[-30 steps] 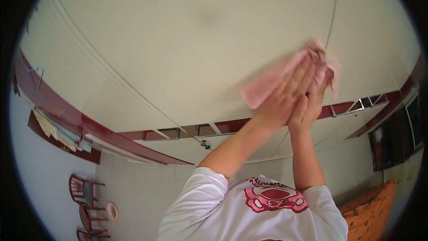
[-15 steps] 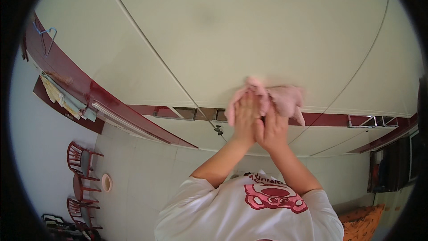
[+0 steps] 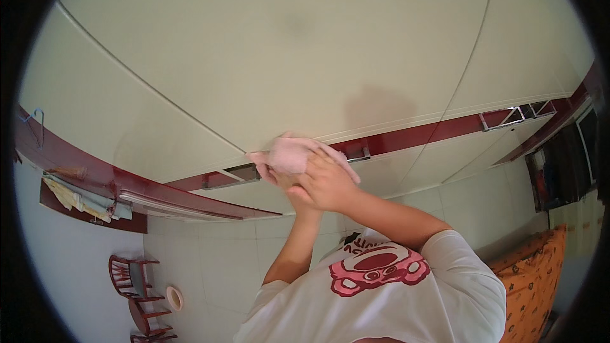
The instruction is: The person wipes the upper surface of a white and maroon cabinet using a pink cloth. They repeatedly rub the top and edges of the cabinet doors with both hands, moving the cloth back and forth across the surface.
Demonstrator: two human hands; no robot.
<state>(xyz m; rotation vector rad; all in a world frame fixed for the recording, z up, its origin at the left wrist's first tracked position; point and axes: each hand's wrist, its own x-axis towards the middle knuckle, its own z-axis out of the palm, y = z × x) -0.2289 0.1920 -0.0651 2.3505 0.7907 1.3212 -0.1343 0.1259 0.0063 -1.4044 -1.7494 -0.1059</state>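
Both hands are together at a pink cloth (image 3: 289, 155) on a large cream wardrobe door (image 3: 273, 57). My right hand (image 3: 329, 181) lies over the cloth, fingers closed on its folded part. My left hand (image 3: 291, 183) is behind it, largely covered by the cloth and the right hand; its thumb side and wrist show. The cloth lies at the dark red band (image 3: 406, 138) along the door's lower edge, beside a metal-framed handle (image 3: 232, 176). Another handle (image 3: 359, 155) shows just right of the cloth.
More metal handles (image 3: 518, 114) sit farther right on the band. At left are a blue hanger (image 3: 39, 117), folded cloths (image 3: 76, 200), dark red wooden chairs (image 3: 127, 276) and a round pale basin (image 3: 174, 298). Orange patterned fabric (image 3: 530, 273) is at lower right.
Both hands and the pink cloth have moved left along the band, to the seam between doors. The right hand has come over the left, and the view has turned.
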